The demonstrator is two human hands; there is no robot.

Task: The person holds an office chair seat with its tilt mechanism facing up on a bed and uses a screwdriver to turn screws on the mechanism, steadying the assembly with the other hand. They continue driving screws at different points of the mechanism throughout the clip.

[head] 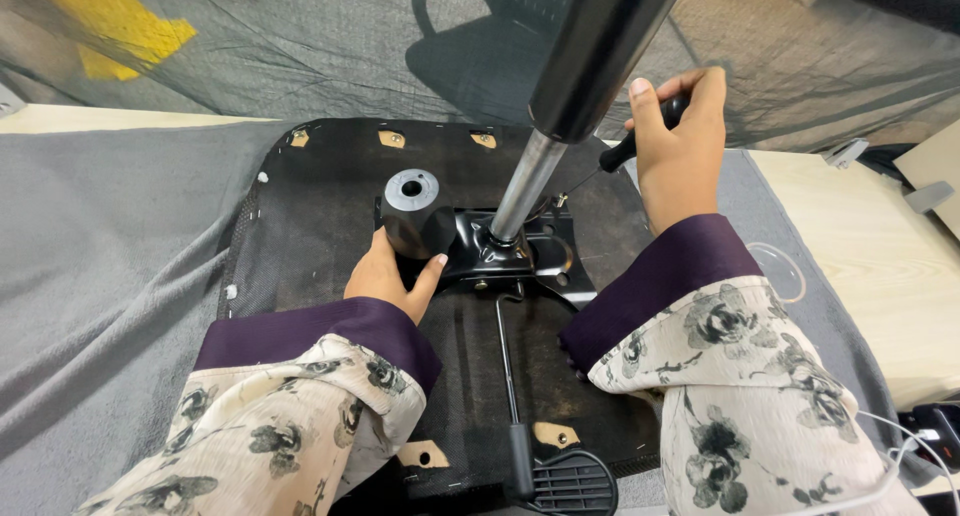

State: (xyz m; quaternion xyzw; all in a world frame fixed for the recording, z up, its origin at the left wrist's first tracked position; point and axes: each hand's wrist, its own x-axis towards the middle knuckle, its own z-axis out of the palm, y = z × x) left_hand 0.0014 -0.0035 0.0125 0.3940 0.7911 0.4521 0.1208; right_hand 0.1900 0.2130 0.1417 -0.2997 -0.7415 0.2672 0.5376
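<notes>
An upturned black chair seat (pixel 320 206) lies on grey cloth. A black metal mechanism plate (pixel 520 254) is fixed at its middle, and a gas lift cylinder (pixel 560 106), chrome below and black above, rises from it toward the camera. My left hand (pixel 392 274) grips the black round tension knob (pixel 415 216) at the plate's left side. My right hand (pixel 680 146) is closed on the black handle of a screwdriver (pixel 640 136), whose thin shaft points down toward the plate. A thin lever rod (pixel 508 366) with a black paddle (pixel 570 481) runs toward me.
Grey cloth (pixel 100 266) covers the wooden table (pixel 880 266). Dark mesh netting (pixel 300 46) hangs behind, with a black chair part (pixel 470 36) seen through it. A white cable (pixel 890 456) and a dark device lie at the right edge. Yellow tape (pixel 110 21) sits top left.
</notes>
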